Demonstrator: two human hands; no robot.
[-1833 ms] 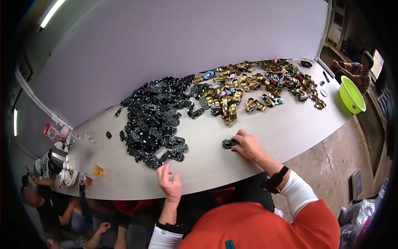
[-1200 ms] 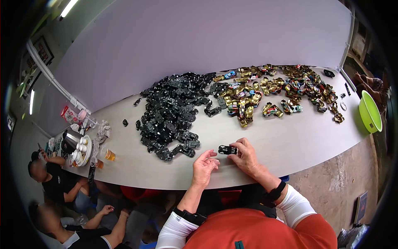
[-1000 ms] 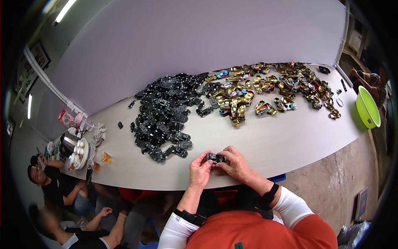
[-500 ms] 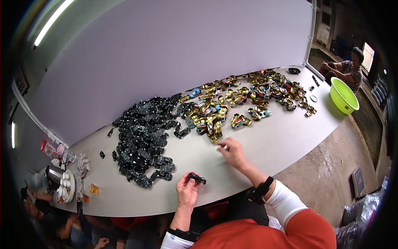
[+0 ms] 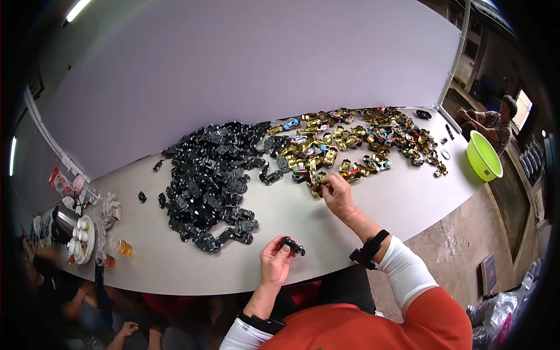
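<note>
Near the table's front edge, my left hand is closed round a black toy car chassis, its wheeled end sticking out past the fingertips. Farther forward and to the right, my right hand reaches the near edge of a heap of gold and coloured toy car bodies. Its fingers pinch at a gold car body, which they partly hide. To the left spreads a large heap of black toy car chassis.
A grey panel closes off the table's back. Amber drinks and a tray with white cups stand at the left end. A green basin is at the right end, near a seated person. Other people sit at the lower left.
My right hand has moved forward to the car body heap and closed its fingers there. My left hand still holds the chassis. The whole view has shifted slightly.
</note>
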